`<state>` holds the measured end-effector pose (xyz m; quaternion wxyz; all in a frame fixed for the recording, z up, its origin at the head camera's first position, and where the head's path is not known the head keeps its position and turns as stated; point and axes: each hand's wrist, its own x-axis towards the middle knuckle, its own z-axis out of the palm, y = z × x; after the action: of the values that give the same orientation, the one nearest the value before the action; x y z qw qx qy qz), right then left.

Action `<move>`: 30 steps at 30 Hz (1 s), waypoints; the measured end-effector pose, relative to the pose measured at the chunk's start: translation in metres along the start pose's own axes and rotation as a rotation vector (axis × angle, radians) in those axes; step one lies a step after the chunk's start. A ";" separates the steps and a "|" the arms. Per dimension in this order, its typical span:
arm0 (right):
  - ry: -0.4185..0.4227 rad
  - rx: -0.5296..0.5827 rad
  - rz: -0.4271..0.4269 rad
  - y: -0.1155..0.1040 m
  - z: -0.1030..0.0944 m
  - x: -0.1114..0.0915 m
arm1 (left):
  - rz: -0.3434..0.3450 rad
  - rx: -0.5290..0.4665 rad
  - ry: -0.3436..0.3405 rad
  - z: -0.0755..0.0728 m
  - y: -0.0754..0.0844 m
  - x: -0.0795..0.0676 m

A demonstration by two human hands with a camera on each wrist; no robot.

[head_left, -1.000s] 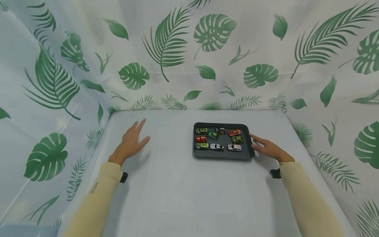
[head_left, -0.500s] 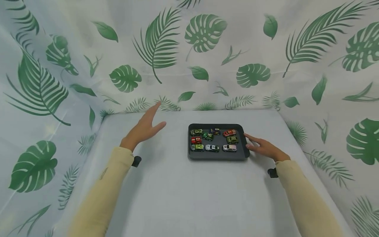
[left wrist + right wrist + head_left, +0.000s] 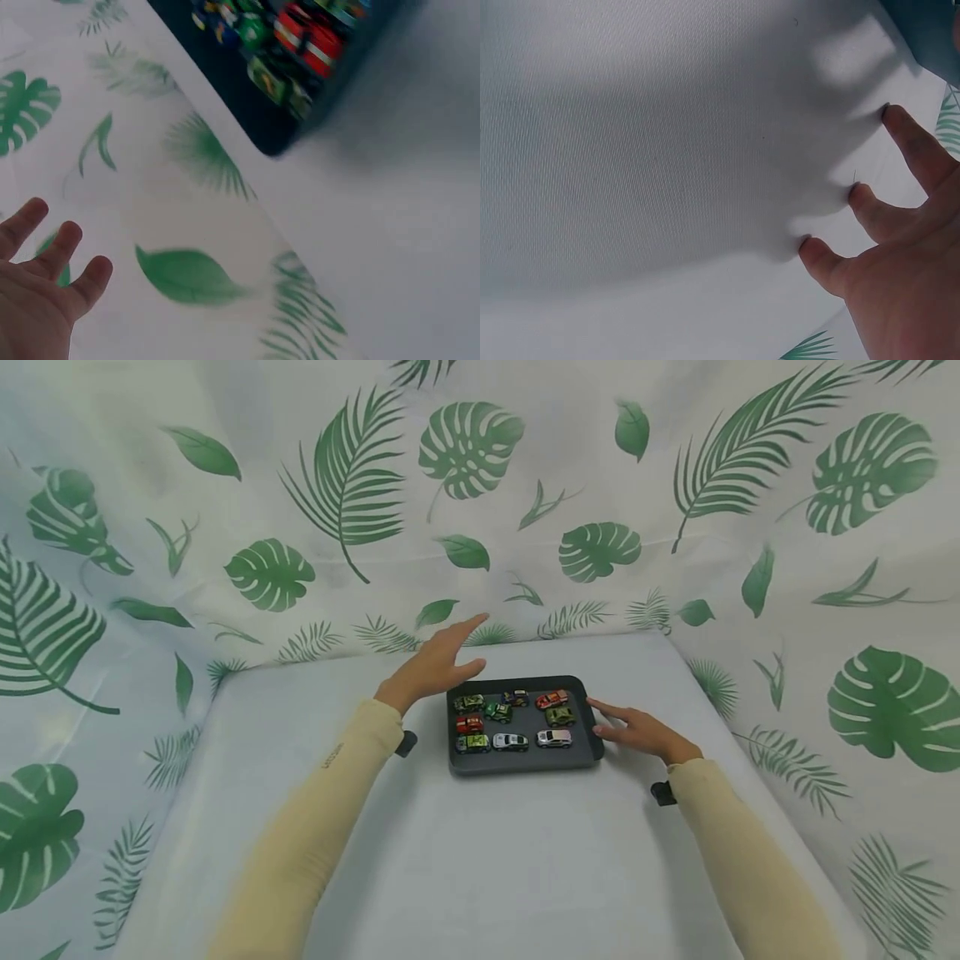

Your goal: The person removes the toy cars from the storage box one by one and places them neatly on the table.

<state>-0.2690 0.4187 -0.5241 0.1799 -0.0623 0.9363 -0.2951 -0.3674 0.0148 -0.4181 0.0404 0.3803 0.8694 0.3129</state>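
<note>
A dark grey tray (image 3: 525, 767) holds several small toy cars, among them a red car (image 3: 469, 723), a silver-white car (image 3: 511, 742) and an orange-red car (image 3: 551, 698). My left hand (image 3: 431, 670) is raised at the tray's back left corner, fingers spread and pointing forward, nothing in them. In the left wrist view, three fingers (image 3: 60, 247) of it show apart from the tray (image 3: 232, 97). At the tray's right side, my right hand (image 3: 633, 732) has its forefinger and thumb tips right at the rim. Its other fingers (image 3: 881, 217) spread low over the tabletop in the right wrist view.
The tray stands on a white-covered table (image 3: 510, 860) toward its back edge. Behind and to both sides hangs a white curtain (image 3: 360, 585) with green leaf prints. Both forearms, in pale yellow sleeves (image 3: 322, 818), reach across the table.
My left hand has moved right, from the left of the table to the tray's back left corner. The right hand stays at the tray's right side while the head view shifts.
</note>
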 end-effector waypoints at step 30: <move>0.022 0.071 0.088 -0.003 0.002 -0.011 | -0.003 0.199 -0.267 0.135 0.029 0.096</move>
<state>-0.2580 0.4176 -0.5202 0.1846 -0.0114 0.9290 -0.3206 -0.3754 0.1652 -0.4936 0.1180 0.4194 0.8835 0.1719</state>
